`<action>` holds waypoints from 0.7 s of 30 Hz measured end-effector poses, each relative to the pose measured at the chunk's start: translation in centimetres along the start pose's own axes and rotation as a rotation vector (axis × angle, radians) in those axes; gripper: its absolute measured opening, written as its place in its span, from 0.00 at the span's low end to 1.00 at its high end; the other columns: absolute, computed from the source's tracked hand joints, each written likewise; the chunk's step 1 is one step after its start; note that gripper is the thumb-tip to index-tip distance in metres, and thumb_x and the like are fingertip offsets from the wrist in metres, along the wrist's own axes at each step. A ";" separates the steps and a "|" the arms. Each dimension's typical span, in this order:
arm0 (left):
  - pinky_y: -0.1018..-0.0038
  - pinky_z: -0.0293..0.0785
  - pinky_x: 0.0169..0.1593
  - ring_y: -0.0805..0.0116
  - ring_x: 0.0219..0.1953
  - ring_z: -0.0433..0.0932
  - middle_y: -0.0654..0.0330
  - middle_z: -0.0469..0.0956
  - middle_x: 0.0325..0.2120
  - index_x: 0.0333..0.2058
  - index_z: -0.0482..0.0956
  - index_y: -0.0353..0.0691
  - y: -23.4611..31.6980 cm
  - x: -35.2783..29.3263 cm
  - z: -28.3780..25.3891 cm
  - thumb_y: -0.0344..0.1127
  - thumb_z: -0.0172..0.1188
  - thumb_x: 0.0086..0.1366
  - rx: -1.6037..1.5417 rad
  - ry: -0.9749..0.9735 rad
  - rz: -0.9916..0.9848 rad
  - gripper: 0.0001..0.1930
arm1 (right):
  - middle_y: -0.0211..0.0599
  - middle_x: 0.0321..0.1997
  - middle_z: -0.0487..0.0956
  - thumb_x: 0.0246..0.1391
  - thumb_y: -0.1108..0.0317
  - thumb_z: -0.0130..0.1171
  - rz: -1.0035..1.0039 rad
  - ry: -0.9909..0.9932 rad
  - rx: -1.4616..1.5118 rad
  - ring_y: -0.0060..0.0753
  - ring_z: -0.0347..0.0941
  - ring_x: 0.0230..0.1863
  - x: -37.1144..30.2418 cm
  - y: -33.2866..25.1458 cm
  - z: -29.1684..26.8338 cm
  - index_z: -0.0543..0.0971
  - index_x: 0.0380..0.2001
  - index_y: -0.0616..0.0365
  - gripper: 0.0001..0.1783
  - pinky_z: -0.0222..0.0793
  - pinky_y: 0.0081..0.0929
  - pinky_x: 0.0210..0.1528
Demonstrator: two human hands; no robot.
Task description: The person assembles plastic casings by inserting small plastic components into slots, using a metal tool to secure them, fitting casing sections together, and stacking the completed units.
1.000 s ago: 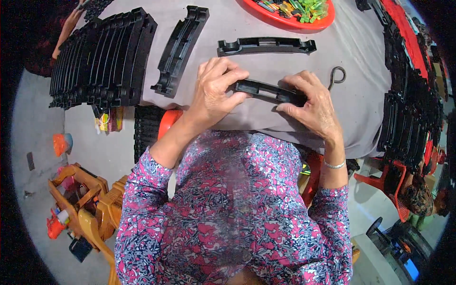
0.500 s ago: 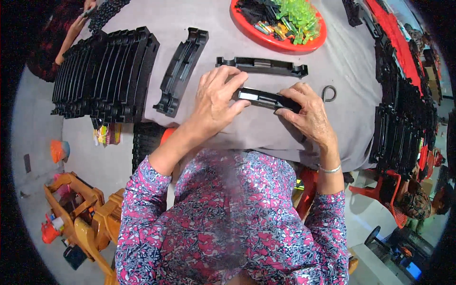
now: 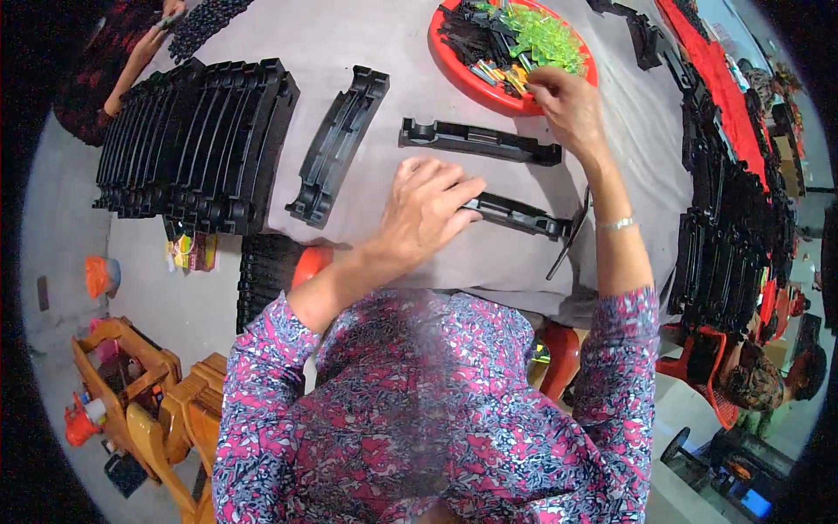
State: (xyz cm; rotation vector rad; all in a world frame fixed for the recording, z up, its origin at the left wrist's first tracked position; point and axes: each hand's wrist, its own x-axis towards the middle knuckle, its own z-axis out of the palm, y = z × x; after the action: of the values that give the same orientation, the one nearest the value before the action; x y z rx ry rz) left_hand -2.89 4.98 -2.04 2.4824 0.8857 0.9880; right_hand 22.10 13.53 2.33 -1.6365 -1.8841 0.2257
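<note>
The left hand (image 3: 428, 205) presses flat on the black plastic bar (image 3: 519, 214), whose long axis runs rightward across the grey table (image 3: 367, 35); the right hand (image 3: 567, 105) reaches up into the red tray (image 3: 454, 65), fingers curled among small parts, hold unclear.

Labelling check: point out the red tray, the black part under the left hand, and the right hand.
red tray (image 3: 454, 65): head view, bare left rim.
black part (image 3: 524, 215): head view, exposed middle.
right hand (image 3: 567, 105): head view, back of hand.
</note>
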 end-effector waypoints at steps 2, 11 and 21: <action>0.61 0.63 0.53 0.61 0.43 0.74 0.61 0.77 0.35 0.42 0.80 0.42 0.0 0.0 -0.1 0.38 0.70 0.49 0.009 -0.007 0.005 0.20 | 0.47 0.31 0.83 0.53 0.70 0.59 -0.034 -0.067 -0.100 0.38 0.80 0.33 1.7 0.9 1.2 0.83 0.39 0.61 0.11 0.74 0.31 0.39; 0.63 0.64 0.47 0.59 0.38 0.73 0.60 0.75 0.31 0.40 0.80 0.41 0.7 -0.5 -0.8 0.39 0.69 0.49 -0.054 -0.074 0.023 0.18 | 0.53 0.27 0.80 0.42 0.65 0.60 -0.014 -0.284 -0.399 0.51 0.80 0.32 5.1 1.9 2.2 0.83 0.29 0.59 0.11 0.73 0.43 0.37; 0.64 0.65 0.42 0.58 0.35 0.73 0.59 0.75 0.29 0.38 0.81 0.39 0.3 -0.9 -2.0 0.37 0.68 0.48 -0.150 -0.157 0.046 0.17 | 0.28 0.22 0.75 0.43 0.68 0.60 0.160 -0.257 0.411 0.16 0.70 0.28 -5.0 -2.1 -5.1 0.77 0.27 0.62 0.09 0.68 0.19 0.33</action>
State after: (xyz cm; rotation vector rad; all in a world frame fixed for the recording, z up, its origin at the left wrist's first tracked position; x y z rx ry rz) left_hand -4.63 4.30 -0.93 2.4233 0.6826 0.8276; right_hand 23.35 7.01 5.73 -1.5226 -1.7367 0.8668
